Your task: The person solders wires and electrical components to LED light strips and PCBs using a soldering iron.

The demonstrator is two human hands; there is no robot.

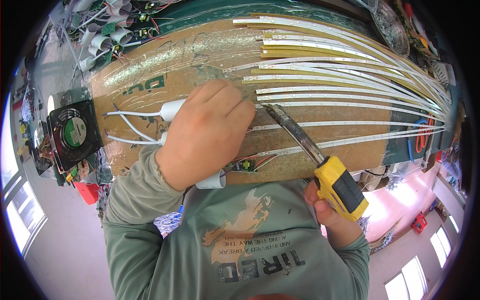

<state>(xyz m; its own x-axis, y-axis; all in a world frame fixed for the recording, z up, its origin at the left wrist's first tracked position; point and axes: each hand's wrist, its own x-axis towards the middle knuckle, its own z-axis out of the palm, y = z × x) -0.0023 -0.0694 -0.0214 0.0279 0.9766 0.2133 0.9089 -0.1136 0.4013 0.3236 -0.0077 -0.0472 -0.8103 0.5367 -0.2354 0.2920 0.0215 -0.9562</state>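
Observation:
My right hand grips the yellow and black handle of a soldering iron. The iron's dark tip points up and left, at the left end of one of the white LED strips. Close to that tip, my left hand is closed, back upward; its fingertips and whatever they pinch are hidden. Beside the left hand, partly covered by it, lies a white plastic tube with a forked white cable. Below the hand are another white tube and a small green circuit board with thin wires.
A cardboard sheet covers the bench, with several LED strips fanned across its right side. At the left stands a black fan. White tubes with circuit boards pile up at the far left; a metal dish sits far right.

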